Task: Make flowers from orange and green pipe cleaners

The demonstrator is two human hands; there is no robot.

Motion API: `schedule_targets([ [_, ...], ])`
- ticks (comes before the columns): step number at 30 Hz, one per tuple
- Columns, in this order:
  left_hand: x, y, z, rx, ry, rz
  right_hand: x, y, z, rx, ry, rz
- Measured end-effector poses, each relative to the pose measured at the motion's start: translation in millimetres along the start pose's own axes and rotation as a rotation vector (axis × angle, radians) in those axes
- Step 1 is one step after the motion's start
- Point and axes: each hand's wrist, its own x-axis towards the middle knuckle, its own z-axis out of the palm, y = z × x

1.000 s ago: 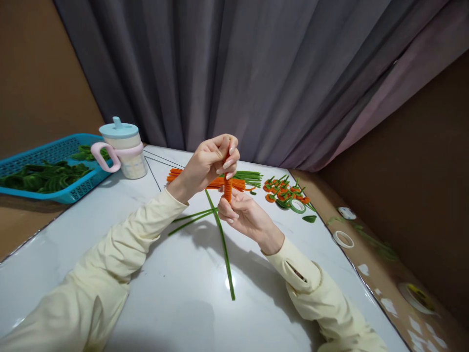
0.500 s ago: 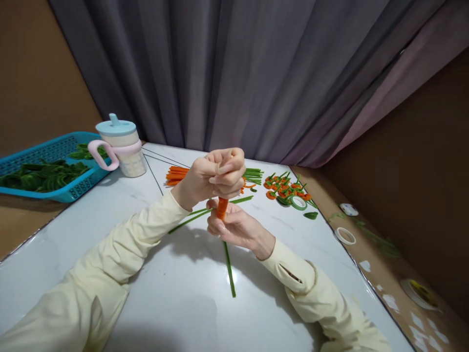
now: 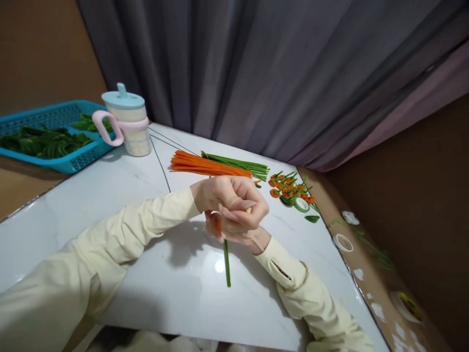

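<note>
My left hand (image 3: 238, 200) is closed in a pinch above my right hand. What its fingertips hold is too small to make out. Partly hidden behind it, my right hand (image 3: 252, 237) is closed around a fuzzy orange pipe-cleaner piece (image 3: 218, 224), of which only a bit shows. From beneath the hands a green pipe cleaner (image 3: 227, 266) points toward me. Just beyond the hands lie a bundle of orange pipe cleaners (image 3: 205, 165) and a bundle of green ones (image 3: 242, 164).
Small orange pieces with green stems (image 3: 287, 185) are grouped at the right, beside a green tape roll (image 3: 301, 205) and a green leaf shape (image 3: 311, 219). A lidded cup (image 3: 134, 134) and a blue basket (image 3: 69, 166) of green pieces stand left. A white ring (image 3: 343, 243) sits at the right edge.
My left hand has moved down and right, now covering most of the orange piece and my right hand. The view has shifted, exposing more of the orange and green bundles.
</note>
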Motion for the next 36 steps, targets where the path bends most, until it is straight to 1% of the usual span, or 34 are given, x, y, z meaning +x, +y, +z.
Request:
schedule_targets([
  [2,0,1,-1.1,0.013,0.041,0.057,-7,1,-3,0.004,0.07,0.003],
  [5,0,3,-3.6,0.104,0.181,0.153,-27,3,-8,0.022,0.136,-0.002],
  [6,0,2,-4.9,0.176,0.244,0.17,-35,5,-10,0.038,0.16,-0.008],
  [9,-3,-10,-11.0,0.476,0.45,0.209,-57,10,-21,0.111,0.313,-0.004],
  [11,-7,-22,-16.3,0.69,0.57,0.173,-68,13,-30,0.125,0.394,0.005],
  [12,-10,-28,-19.1,0.754,0.619,0.143,-72,14,-34,0.12,0.416,0.014],
  [13,-13,-34,-21.7,0.793,0.673,0.122,-76,13,-37,0.108,0.428,0.029],
  [15,-20,-46,-26.1,0.859,0.773,0.032,-81,11,-42,0.076,0.437,0.063],
  [17,-27,-55,-28.3,0.918,0.841,-0.077,-85,6,-44,0.05,0.449,0.084],
  [18,-30,-59,-28.5,0.949,0.856,-0.107,-87,5,-45,0.041,0.457,0.088],
  [20,-35,-66,-27.5,0.988,0.861,-0.173,-89,3,-46,0.027,0.472,0.094],
  [22,-37,-71,-25.5,1.035,0.829,-0.229,-90,2,-47,0.008,0.496,0.094],
  [25,-34,-78,-23.4,1.14,0.724,-0.237,-89,2,-44,-0.025,0.542,0.103],
  [28,-30,-85,-24.0,1.242,0.638,-0.228,-88,3,-41,-0.055,0.569,0.13],
  [30,-28,-89,-25.5,1.296,0.593,-0.228,-89,4,-41,-0.035,0.583,0.123],
  [32,-27,-92,-27.0,1.341,0.545,-0.237,-92,7,-44,-0.027,0.589,0.103],
  [36,-27,-92,-29.1,1.443,0.482,-0.285,-95,18,-54,-0.009,0.599,0.113],
])
